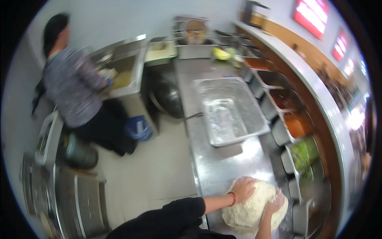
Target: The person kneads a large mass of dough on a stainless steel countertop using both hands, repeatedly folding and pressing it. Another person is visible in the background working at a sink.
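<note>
A large lump of pale, rough-surfaced dough (246,212) lies on the stainless steel worktop (206,167) in front of me. My left hand (244,189), with a red band at the wrist, is spread over the dough's far left side and grips it. On the right side, my right hand (275,203) presses its fingers into the dough, and some fingertips are hidden. Beyond the dough sits a big rectangular metal tray (253,112), its inside smeared with whitish residue.
Along the right stand several metal food pans, one holding shredded greens (303,154), another orange sauce (298,124). A raised counter ledge (325,104) runs behind them. At left, a co-worker (74,86) stands at a sink (137,74); a blue bin (139,128) is on the floor.
</note>
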A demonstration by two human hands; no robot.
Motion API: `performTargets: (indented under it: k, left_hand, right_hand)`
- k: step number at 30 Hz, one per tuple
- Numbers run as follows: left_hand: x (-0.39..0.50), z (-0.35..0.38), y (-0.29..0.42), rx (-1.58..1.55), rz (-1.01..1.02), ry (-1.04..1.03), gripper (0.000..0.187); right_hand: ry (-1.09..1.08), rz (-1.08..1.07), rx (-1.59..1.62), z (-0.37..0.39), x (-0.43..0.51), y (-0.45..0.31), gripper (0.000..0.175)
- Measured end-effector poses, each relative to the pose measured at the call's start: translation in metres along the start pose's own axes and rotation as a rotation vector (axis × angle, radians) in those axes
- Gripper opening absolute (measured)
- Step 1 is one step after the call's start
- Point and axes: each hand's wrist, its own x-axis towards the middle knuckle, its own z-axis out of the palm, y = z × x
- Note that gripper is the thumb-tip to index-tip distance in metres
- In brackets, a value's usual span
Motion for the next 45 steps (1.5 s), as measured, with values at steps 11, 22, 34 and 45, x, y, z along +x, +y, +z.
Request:
performTargets:
  k: [11, 22, 34, 45]
  left_hand:
    - [0.012, 0.011, -0.015, 0.049, 0.105, 0.053, 0.031]
    - [0.022, 0.008, -0.017, 0.131, 0.077, -0.037, 0.049]
    - [0.046, -0.015, -0.027, -0.006, -0.037, -0.497, 0.047]
    - [-0.074, -0.008, 0.044, -0.617, -0.665, -0.242, 0.051]
  right_hand:
    - [-0.277, 0.308, -0.256, 0.004, 0.02, -0.005, 0.035]
    - [0.229, 0.641, 0.158, -0.067, -0.075, -0.037, 0.07]
    - [0.471, 1.062, 0.342, -0.032, -0.104, -0.048, 0.081]
    - [-0.028, 0.782, 0.579, -0.002, -0.041, 0.054, 0.081]
